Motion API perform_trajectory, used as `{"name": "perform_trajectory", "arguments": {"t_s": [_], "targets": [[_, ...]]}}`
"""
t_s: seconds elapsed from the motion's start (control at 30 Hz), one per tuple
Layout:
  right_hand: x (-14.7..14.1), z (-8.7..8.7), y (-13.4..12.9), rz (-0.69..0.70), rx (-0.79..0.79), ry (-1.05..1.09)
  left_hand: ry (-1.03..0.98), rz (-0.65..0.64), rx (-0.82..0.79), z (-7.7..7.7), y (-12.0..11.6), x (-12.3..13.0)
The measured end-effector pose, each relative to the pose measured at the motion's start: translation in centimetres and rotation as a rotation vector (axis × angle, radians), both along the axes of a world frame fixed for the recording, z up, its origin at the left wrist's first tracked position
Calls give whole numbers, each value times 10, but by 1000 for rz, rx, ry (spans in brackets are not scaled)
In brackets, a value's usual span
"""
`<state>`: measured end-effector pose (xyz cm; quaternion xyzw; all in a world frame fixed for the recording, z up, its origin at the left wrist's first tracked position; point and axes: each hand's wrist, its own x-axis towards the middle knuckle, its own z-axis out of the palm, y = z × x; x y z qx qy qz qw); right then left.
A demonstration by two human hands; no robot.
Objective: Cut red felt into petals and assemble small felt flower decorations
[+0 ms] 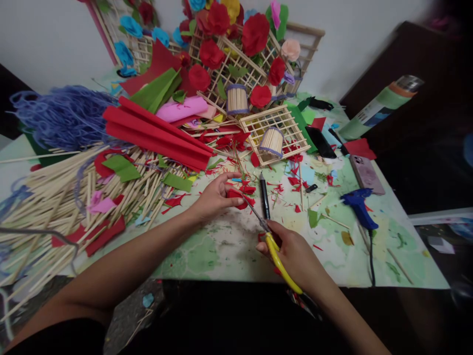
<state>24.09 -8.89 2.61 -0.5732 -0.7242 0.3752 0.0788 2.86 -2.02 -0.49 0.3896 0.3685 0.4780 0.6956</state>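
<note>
Near the table's middle, my left hand [218,197] pinches a small piece of red paper [236,198] between thumb and fingers. My right hand [290,249] is closed round the yellow handles of a pair of scissors [275,256]. The metal blades point up and left, their tips at the red paper by my left fingertips. A black pen [264,197] lies just beyond the blades. Red paper scraps [279,188] are scattered around both hands.
Wooden sticks [48,192], blue yarn [62,116] and folded red paper [158,133] cover the left. Stick lattices with paper flowers [254,34] stand behind. A small lattice [275,135] lies in front. At right are a blue glue gun [358,207], a phone [365,173] and a bottle [380,108].
</note>
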Motion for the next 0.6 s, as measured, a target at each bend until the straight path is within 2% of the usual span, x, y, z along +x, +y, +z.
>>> {"name": "perform_trajectory", "arguments": {"t_s": [0.37, 0.6], "targets": [[-1, 1, 3, 17, -57, 116, 61, -20, -26, 5, 2, -4], [1, 1, 4, 46, 0, 41, 131, -104, -11, 4, 7, -12]]}}
